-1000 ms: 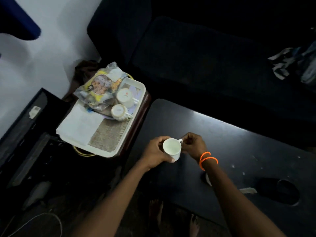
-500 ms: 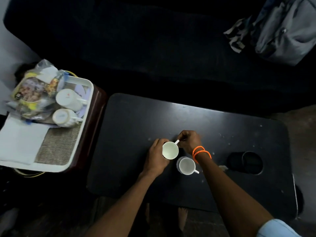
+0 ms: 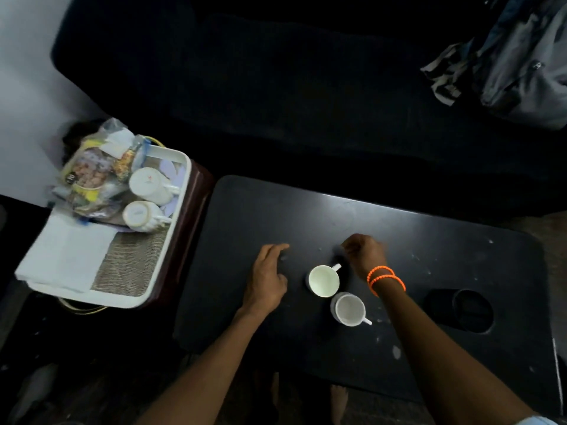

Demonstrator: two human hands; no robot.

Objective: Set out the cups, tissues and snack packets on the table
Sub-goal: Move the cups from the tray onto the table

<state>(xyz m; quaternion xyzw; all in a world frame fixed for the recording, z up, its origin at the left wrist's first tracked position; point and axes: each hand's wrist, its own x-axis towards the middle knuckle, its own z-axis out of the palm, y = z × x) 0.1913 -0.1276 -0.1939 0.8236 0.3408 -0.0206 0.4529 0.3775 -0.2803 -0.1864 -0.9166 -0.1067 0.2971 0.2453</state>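
Two white cups stand upright on the black table (image 3: 429, 271): one cup (image 3: 324, 280) with its handle toward the far right, and a second cup (image 3: 348, 309) just nearer me. My left hand (image 3: 267, 277) hovers left of the first cup, fingers relaxed and apart from it. My right hand (image 3: 365, 256), with orange bands at the wrist, is loosely curled just beyond the handle and holds nothing. On the white tray (image 3: 171, 228) to the left lie two more cups (image 3: 150, 185) (image 3: 139, 216), snack packets (image 3: 92, 173) and white tissues (image 3: 64, 256).
The tray sits on a dark red stand (image 3: 196, 216) beside the table's left edge. A dark sofa (image 3: 276, 87) runs behind the table, with a grey bag (image 3: 521, 65) on its right end. A round recess (image 3: 469, 311) marks the table's right side.
Both hands set the cup down beside the other cup and let go. My left hand moved left, my right hand drew back from the handle.
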